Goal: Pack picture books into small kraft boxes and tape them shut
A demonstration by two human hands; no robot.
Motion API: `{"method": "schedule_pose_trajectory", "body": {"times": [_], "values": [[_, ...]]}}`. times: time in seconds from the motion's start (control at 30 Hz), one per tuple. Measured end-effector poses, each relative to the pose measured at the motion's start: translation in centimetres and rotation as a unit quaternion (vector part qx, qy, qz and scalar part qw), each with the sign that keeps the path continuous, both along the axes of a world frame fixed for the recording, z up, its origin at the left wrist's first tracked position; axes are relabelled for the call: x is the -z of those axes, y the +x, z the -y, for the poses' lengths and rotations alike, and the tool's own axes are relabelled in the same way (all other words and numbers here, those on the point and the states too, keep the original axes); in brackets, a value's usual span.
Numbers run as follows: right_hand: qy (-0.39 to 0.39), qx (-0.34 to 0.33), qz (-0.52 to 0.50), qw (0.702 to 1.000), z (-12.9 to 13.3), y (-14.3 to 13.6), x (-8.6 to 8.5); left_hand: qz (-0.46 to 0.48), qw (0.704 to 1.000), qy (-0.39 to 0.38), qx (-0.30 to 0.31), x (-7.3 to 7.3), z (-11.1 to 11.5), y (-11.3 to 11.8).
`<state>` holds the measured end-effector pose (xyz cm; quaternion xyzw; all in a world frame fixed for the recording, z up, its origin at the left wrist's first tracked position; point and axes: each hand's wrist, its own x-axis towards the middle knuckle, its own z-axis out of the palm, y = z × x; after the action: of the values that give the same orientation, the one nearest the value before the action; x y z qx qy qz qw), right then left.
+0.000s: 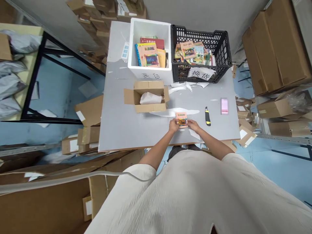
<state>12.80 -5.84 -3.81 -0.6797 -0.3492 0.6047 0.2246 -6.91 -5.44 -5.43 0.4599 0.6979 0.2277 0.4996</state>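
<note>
Holds a small pink book with both hands near the front edge of the grey table, a little right of that edge's middle. Grasps the book's left side with the left hand, with fingers lapping onto the cover; grasps the right side with the right hand. Finds the book directly between the two hands, cover up, with its long axis running from the front edge toward the back edge and its lettering at the far end. Records contact by both hands, hence neither as clearly nearer, with slightly more overlap of the cover by the left. Cannot tell from this view any contact between book and tabletop, nor the finger placement underneath. Notes a black-and-yellow cutter right of the right hand, then a phone near the right edge. Places an open cardboard box, with white wrapping inside, beyond and left of the left hand. Lists toward the back edge a white foam box and, just beside it on the right, a black crate, both containing books. Adds torn white paper before the crate.
</note>
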Motion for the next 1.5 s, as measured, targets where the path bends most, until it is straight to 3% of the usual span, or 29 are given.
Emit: {"method": "schedule_pose_trajectory", "body": {"times": [0.1,0.23,0.43,0.7,0.77,0.87,0.97,1.1,1.2,1.33,1.5], "values": [[-0.014,0.026,0.014,0.999,-0.1,1.1,-0.7,0.005,0.996,-0.052,-0.07,-0.4,-0.2,1.1],[-0.024,0.07,0.033,0.997,-0.5,2.5,-1.9,0.079,0.988,-0.046,-0.123,-2.0,-0.6,2.7],[-0.002,0.081,-0.067,0.994,-0.7,4.9,-4.4,0.132,0.986,-0.023,-0.096,-5.4,-1.7,3.9],[0.124,0.12,-0.018,0.985,-1.2,5.7,-7.4,0.116,0.99,0.056,-0.057,-9.0,-2.8,5.3],[0.157,0.094,0.01,0.983,-1.2,5.2,-8.2,0.167,0.984,0.048,-0.039,-9.7,-3.0,6.1],[0.22,0.0,0.11,0.969,-0.8,4.5,-9.6,0.224,0.973,0.035,-0.044,-10.6,-3.2,7.4],[0.291,-0.116,0.232,0.921,-0.1,4.1,-10.8,0.239,0.967,0.032,-0.087,-11.1,-3.4,8.3],[0.331,-0.206,0.268,0.881,0.3,4.2,-11.5,0.229,0.966,0.028,-0.12,-11.1,-3.6,8.1],[0.331,-0.177,0.251,0.892,0.0,4.9,-11.1,0.21,0.97,0.036,-0.114,-10.8,-4.0,7.2],[0.281,-0.06,0.219,0.933,-1.4,6.1,-10.2,0.217,0.969,0.044,-0.107,-10.5,-4.6,5.6],[0.182,0.019,0.067,0.981,-2.5,6.4,-9.5,0.225,0.969,0.027,-0.095,-10.4,-5.0,4.4]]}}
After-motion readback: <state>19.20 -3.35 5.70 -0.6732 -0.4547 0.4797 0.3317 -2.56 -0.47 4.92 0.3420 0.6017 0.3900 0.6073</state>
